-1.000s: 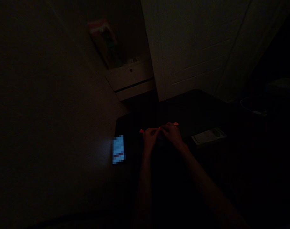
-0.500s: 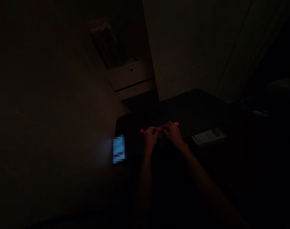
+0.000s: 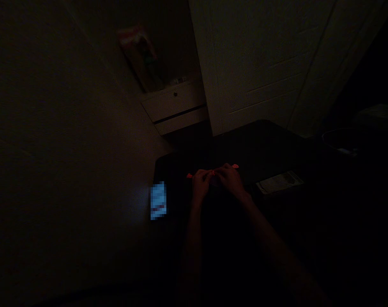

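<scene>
The room is very dark. My left hand [image 3: 200,184] and my right hand [image 3: 230,180] meet over a dark table [image 3: 264,145], fingers curled and pressed together around something small that I cannot make out. The fingernails are orange-red. A lit phone screen [image 3: 158,200] glows on the table's left end, just left of my left hand.
A pale booklet or packet [image 3: 279,182] lies on the table right of my hands. Behind stand a white door [image 3: 260,64], a pale drawer unit [image 3: 176,106] and a reddish package [image 3: 139,55] leaning against the wall. A faint round rim [image 3: 339,143] shows at far right.
</scene>
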`<state>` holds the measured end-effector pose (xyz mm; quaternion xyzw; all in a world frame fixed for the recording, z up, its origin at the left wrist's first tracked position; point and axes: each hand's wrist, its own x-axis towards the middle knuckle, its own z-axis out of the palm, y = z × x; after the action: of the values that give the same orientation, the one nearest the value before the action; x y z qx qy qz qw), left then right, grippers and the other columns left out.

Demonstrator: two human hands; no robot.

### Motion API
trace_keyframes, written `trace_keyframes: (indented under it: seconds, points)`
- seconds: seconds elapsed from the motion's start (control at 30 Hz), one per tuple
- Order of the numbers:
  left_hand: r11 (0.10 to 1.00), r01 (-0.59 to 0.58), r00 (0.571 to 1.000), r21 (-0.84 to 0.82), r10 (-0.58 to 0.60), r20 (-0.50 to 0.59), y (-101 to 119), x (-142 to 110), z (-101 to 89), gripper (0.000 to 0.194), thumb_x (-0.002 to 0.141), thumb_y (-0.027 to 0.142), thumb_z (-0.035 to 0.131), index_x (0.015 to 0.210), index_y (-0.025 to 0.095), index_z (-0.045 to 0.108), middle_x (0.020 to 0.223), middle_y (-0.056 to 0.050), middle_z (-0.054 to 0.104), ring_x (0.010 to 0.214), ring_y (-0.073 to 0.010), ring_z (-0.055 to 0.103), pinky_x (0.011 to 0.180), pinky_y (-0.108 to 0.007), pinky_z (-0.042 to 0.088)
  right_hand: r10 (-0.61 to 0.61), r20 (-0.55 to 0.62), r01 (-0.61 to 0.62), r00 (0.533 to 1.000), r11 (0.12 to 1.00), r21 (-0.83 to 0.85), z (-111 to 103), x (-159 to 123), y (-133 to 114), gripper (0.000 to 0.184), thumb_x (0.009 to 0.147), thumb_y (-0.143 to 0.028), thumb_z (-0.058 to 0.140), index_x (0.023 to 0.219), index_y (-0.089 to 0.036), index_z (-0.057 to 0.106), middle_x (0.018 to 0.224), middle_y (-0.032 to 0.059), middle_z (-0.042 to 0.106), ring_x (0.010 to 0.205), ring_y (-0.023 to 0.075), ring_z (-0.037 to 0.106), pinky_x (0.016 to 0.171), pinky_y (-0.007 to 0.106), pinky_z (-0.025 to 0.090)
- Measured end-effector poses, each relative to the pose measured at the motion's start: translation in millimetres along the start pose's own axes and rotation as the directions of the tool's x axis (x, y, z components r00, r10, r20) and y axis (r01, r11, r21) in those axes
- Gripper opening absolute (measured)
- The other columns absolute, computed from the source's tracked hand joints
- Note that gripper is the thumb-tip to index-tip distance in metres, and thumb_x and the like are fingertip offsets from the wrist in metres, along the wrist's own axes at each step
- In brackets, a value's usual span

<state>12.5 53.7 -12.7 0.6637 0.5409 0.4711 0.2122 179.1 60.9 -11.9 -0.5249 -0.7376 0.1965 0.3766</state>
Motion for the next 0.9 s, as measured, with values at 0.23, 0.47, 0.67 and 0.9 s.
trace_keyframes:
  seconds: [0.23,0.47,0.67,0.9]
  points:
    - [0.999,-0.026,1.000,0.039,0.026,-0.002,1.7,-0.4,-1.2,0.009,0.091,0.020,0.074,0.096,0.020,0.081,0.098,-0.007,0.076,0.092,-0.0189,0.070,0.084,-0.032,0.054,0.013,0.009,-0.013,1.000,1.000,-0.017,1.2,1.3,0.9,0.021,0.103,-0.025,0.061,0.112,-0.023,0.081,0.108,0.0071,0.068,0.095,0.0182,0.066,0.084,0.027,0.048]
    - [0.995,-0.038,0.999,0.087,0.039,-0.003,6.1,-0.4,-1.2,0.008,0.091,0.017,0.073,0.094,0.019,0.080,0.098,-0.007,0.076,0.092,-0.0186,0.069,0.084,-0.032,0.054,0.026,0.019,-0.026,0.999,1.000,-0.006,-1.4,0.5,-1.7,0.023,0.103,-0.026,0.061,0.113,-0.024,0.081,0.108,0.0074,0.068,0.095,0.0186,0.066,0.084,0.027,0.048]
    - [0.998,0.002,1.000,0.066,-0.003,0.014,6.0,-1.7,-3.3,0.010,0.093,0.021,0.072,0.098,0.020,0.080,0.100,-0.007,0.076,0.090,-0.0183,0.069,0.083,-0.031,0.054,0.026,0.009,-0.026,1.000,0.999,0.032,-0.8,0.8,-0.7,0.025,0.102,-0.024,0.059,0.114,-0.023,0.081,0.110,0.0079,0.068,0.098,0.0191,0.067,0.088,0.029,0.049]
    - [0.999,0.023,1.000,0.043,-0.023,-0.006,3.1,-2.0,-4.3,0.019,0.092,0.016,0.070,0.107,0.021,0.080,0.104,-0.008,0.074,0.090,-0.0176,0.068,0.082,-0.031,0.054,0.058,-0.010,-0.057,0.998,0.996,0.075,-3.4,0.2,-3.8,0.024,0.096,-0.022,0.065,0.113,-0.021,0.081,0.108,0.0080,0.067,0.094,0.0188,0.067,0.086,0.030,0.051]
